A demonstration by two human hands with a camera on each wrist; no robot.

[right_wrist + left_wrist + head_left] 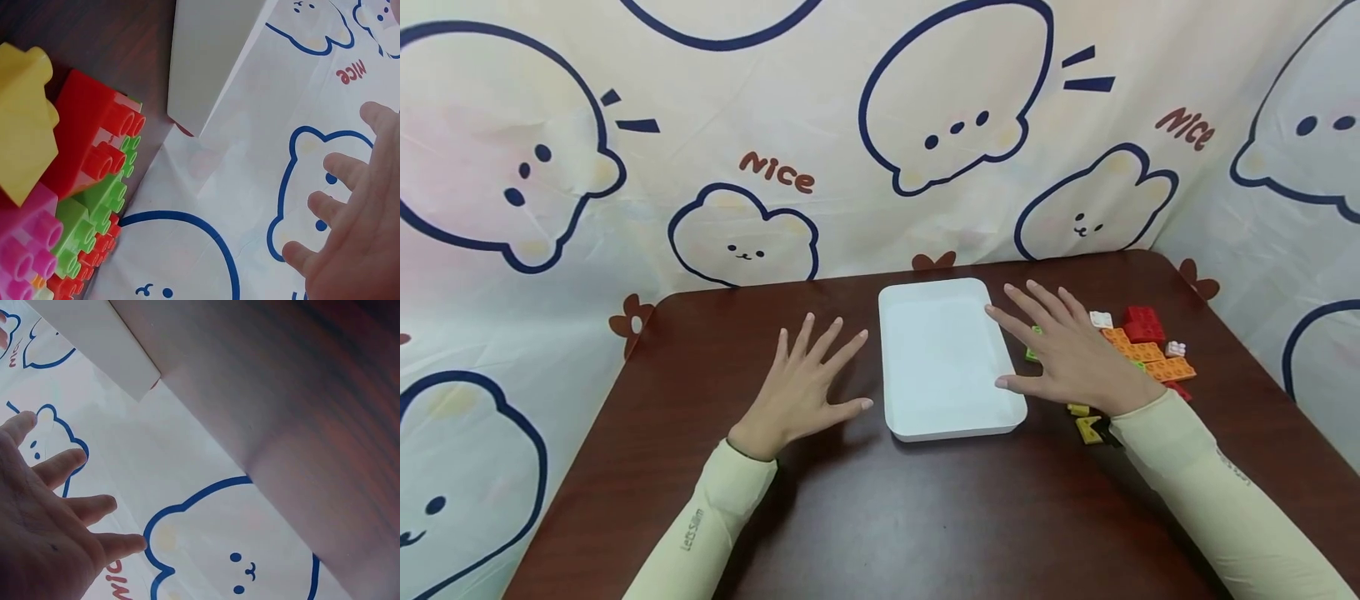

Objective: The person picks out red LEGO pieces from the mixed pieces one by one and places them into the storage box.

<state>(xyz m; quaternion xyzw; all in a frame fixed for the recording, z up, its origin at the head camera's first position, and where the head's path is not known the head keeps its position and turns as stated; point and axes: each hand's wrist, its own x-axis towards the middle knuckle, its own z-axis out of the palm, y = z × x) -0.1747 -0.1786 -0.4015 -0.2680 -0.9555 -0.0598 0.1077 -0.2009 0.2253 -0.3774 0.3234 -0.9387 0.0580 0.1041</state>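
A shallow white tray [947,358] lies on the dark brown table between both hands. To its left, my left hand [801,387] is spread palm down with fingers straight and holds nothing. My right hand [1067,358], also spread and holding nothing, overlaps the tray's right edge in the head view. Under and behind that hand lie toy building blocks: orange blocks [1168,369], a red block [1142,323] and a yellow block [1088,431], partly hidden by the hand and sleeve. The right wrist view adds a pink block [25,250] and green blocks [94,212].
The brown table [940,517] has rounded far corners. A pale curtain [842,100] with cartoon bears hangs behind it and along the sides. Small white blocks [1101,320] lie among the pile on the right.
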